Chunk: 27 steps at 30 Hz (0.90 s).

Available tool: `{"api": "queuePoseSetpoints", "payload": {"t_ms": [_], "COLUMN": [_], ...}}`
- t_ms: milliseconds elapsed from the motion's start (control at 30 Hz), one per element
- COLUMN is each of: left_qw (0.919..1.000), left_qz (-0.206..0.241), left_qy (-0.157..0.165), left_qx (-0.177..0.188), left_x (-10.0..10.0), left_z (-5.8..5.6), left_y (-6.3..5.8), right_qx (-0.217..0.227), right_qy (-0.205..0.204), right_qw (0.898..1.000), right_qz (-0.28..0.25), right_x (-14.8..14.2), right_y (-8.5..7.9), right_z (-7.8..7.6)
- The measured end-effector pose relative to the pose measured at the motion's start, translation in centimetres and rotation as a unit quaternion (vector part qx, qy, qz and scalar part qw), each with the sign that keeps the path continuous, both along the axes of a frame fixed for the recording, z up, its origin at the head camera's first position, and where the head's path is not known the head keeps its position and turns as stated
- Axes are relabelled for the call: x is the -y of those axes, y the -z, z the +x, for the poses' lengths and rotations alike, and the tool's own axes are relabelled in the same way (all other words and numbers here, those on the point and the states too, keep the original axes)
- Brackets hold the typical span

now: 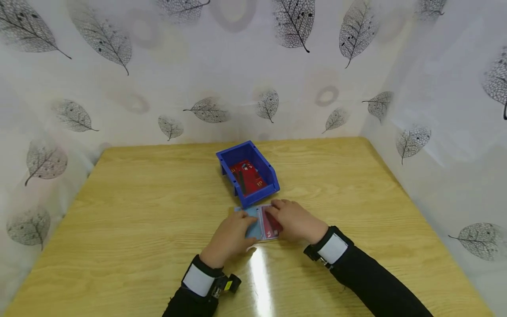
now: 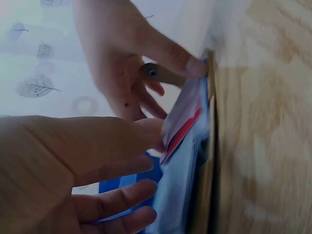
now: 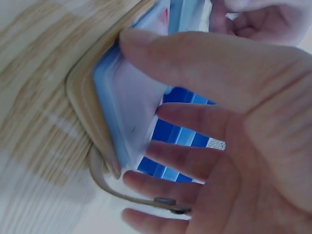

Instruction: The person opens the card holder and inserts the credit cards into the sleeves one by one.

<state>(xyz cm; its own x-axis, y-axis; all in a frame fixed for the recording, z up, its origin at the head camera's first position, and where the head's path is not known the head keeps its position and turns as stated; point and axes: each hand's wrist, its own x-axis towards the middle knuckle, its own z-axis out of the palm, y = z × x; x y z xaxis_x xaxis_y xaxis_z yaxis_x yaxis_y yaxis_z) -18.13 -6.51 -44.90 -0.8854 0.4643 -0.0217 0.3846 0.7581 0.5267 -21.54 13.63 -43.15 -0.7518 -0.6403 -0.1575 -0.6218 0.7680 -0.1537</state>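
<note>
A card holder with a tan cover (image 3: 80, 85) and clear bluish sleeves (image 1: 254, 223) lies open on the table, just in front of the blue bin (image 1: 262, 197). A red card (image 1: 271, 223) shows through one sleeve. My left hand (image 1: 230, 235) is at the holder's left part, thumb and a fingertip close together at a sleeve's edge in the left wrist view. My right hand (image 1: 295, 221) holds the right side, thumb at one edge and fingers toward the other. The holder's snap strap (image 3: 124, 196) sticks out beneath the right fingers.
Inside the bin lie red cards or leaflets (image 1: 253, 179). The wooden table (image 1: 158, 207) meets a white leaf-print cloth (image 1: 237, 66) at its back and sides. A light reflection lies on the table near the holder.
</note>
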Motion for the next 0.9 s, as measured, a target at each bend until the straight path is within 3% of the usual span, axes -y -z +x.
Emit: {"api": "queuePoseSetpoints", "payload": {"t_ms": [67,167,333,600,733,900], "left_qw": [0.9999,0.9996,0.9987,0.9959,0.9949,0.9937], "left_qz": [-0.003,-0.002,-0.039,-0.071,-0.076,-0.079], "left_qy": [0.009,0.017,0.017,0.013,0.009,-0.013], "left_qx": [-0.003,0.022,0.029,-0.054,-0.066,-0.078], "left_x": [0.4,0.6,0.8,0.3,0.1,-0.3], "left_z": [0.0,0.0,0.0,0.6,0.6,0.7], "left_y": [-0.3,-0.6,0.0,0.5,0.4,0.3], "right_qx": [-0.012,-0.027,-0.023,0.054,0.086,0.088], "right_qy": [-0.008,-0.017,0.004,0.059,0.093,0.146], "right_qw": [1.0,0.999,1.0,0.997,0.99,0.975], "right_qz": [-0.004,-0.009,0.012,-0.016,-0.062,-0.14], "right_x": [0.0,0.1,0.9,1.9,2.0,2.1], "right_y": [-0.2,-0.3,-0.3,-0.6,-0.8,-1.1], "right_z": [-0.2,-0.5,-0.7,-0.5,-0.7,-1.1]}}
